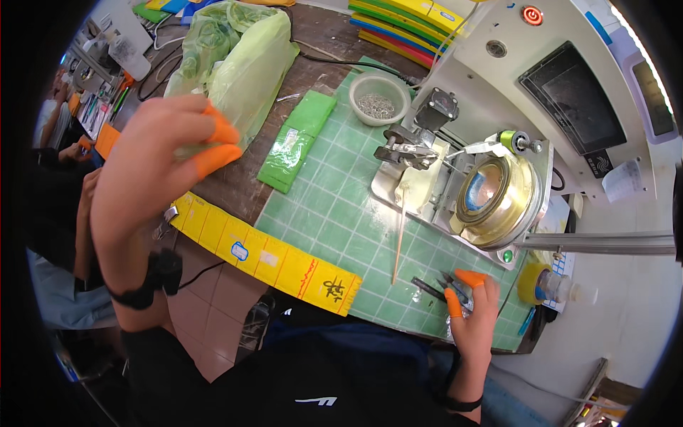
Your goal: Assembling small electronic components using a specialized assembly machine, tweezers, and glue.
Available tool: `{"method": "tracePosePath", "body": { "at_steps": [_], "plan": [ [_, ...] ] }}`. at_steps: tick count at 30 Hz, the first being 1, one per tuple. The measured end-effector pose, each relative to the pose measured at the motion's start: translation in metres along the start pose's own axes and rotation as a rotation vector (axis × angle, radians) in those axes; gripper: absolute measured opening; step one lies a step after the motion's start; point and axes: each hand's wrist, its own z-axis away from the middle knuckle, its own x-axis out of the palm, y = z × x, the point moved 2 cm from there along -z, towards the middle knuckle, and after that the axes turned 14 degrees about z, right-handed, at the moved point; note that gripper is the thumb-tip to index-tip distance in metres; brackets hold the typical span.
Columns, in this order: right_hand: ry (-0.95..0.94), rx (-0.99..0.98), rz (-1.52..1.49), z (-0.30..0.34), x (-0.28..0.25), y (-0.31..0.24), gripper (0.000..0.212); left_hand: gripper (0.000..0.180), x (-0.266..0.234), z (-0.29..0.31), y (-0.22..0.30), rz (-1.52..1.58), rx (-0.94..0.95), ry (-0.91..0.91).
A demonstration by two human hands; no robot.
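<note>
The person's left hand [146, 160] is raised at the left, its orange-capped thumb and forefinger curved toward each other with a narrow gap between the tips, in front of a pale green plastic bag [256, 85]. The right hand [475, 307], lower right, has its capped thumb and forefinger parted on either side of a dark, slender tool [447, 279]; whether they grip it cannot be told. The tool is at the near edge of a green gridded mat [324, 213], its narrow end pointing to the upper left, its long axis running diagonally down to the lower right. Just beside it, a black strip [429, 290] slants the same way. Beyond stands a machine with a round brass-coloured part [501, 203].
</note>
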Motion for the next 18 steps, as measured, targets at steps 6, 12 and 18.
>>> {"method": "tracePosePath", "body": {
  "at_steps": [6, 12, 18],
  "plan": [
    [-0.09, -0.356, -0.128, -0.028, 0.011, -0.068, 0.045, 0.027, 0.015, 0.016, 0.048, 0.179, 0.013, 0.07],
    [-0.127, -0.41, -0.202, -0.043, 0.024, -0.079, 0.046, 0.028, 0.039, -0.007, 0.065, 0.294, 0.121, 0.092],
    [-0.251, -0.27, -0.725, -0.068, 0.008, -0.098, 0.043, 0.047, 0.076, -0.059, 0.067, 0.253, 0.303, 0.102]
  ]
}}
